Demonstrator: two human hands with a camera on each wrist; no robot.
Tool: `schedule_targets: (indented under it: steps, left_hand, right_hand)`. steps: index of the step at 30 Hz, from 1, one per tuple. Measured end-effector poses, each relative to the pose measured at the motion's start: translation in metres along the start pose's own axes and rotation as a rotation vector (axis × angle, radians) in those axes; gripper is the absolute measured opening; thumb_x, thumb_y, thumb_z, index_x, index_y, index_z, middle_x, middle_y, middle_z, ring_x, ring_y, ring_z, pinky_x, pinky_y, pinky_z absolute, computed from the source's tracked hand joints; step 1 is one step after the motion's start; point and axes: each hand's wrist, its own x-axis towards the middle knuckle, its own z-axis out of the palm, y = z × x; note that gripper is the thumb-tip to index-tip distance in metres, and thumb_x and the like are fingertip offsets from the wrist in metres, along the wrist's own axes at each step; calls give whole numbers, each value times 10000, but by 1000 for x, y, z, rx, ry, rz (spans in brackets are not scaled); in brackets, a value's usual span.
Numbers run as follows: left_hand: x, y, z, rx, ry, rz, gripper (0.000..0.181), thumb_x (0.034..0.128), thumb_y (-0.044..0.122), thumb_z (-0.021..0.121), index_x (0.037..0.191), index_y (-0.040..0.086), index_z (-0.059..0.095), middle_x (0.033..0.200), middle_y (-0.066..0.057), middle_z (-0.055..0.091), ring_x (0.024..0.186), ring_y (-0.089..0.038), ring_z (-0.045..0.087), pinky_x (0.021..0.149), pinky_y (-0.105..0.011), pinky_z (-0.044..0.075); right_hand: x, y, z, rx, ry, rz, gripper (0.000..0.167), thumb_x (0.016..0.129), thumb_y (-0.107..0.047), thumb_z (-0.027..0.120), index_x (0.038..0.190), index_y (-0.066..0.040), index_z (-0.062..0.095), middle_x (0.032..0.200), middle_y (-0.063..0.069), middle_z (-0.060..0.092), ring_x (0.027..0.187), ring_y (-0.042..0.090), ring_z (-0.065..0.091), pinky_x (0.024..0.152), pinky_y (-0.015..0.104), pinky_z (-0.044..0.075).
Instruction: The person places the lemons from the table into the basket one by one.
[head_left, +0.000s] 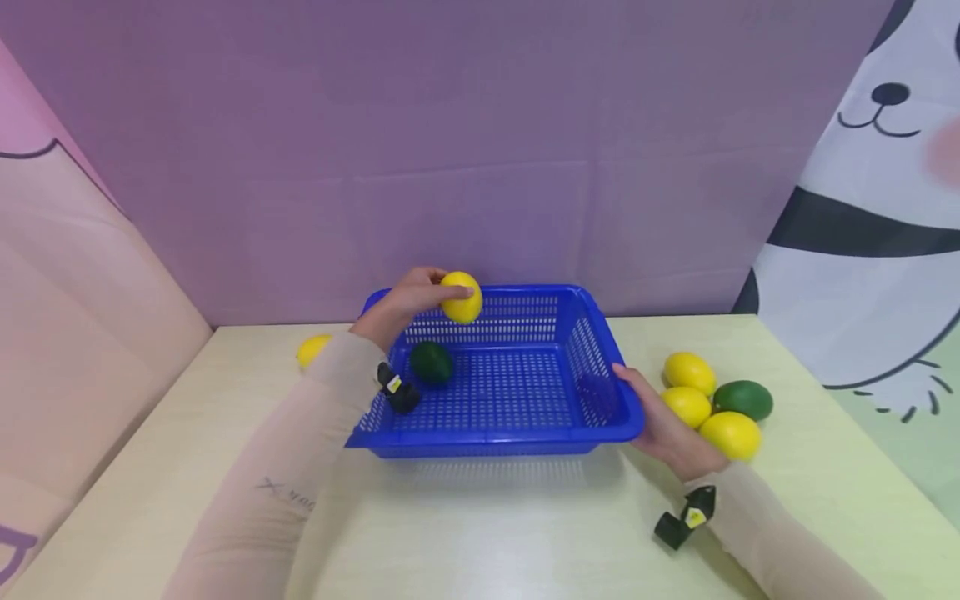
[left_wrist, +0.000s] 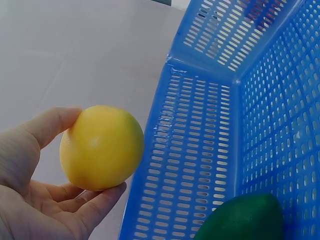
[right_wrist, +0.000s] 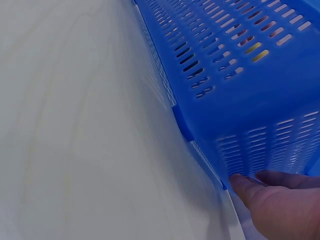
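Evidently, a purple cloth (head_left: 480, 108) takes up most of the background, with a panda figure (head_left: 885, 308) printed at the right, and before them spreads a pale surface (head_left: 465, 533). A blue basket (head_left: 480, 437) is on it or slightly raised; contact cannot be told. The right hand (head_left: 663, 429) has its grip on the basket's right rim. The left hand (head_left: 420, 292) has a firm-looking grip, thumb and fingers around a yellow lemon (head_left: 462, 308) at the back-left rim; whether it is inside the rim line is unclear. A dark green fruit (head_left: 431, 363) lies in the basket, toward the left end. Three yellow fruits (head_left: 731, 435) and a green fruit (head_left: 742, 401) cluster on the right, and a lone yellow fruit (head_left: 312, 349) lies on the left.

The step in hand seems to be holding the lemon at the rim while steadying the basket; the next move would probably call for lowering it inside and loosening the thumb.

The left sleeve (head_left: 262, 508) bears dark lettering, apparently starting with X, the rest blurred. Yellow labels (head_left: 696, 518) on the wrist devices are too small to read.
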Motion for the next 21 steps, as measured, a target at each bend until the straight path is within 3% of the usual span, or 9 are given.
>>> schedule_targets:
  steps: [8,21]
  left_hand:
    - [4,0,11,16,-13,-7,516,853,278,699,1245,-17,539,1208,-164,562,1047,-274,514,1003,-429,411]
    - [13,-8,28,58,-8,-36,615,834,303,723,1295,-24,481,1231,-165,539,1094,-290,500,1010,-420,403]
  right_hand:
    - [-1,0,0,4,-1,6,770,972,-524,305,1470,-7,26,1147,47,588,982,183,612,804,294,527]
    - [0,2,0,10,-23,4,775,977,-517,291,1478,-12,-19,1189,58,560,1011,195,600,817,304,526]
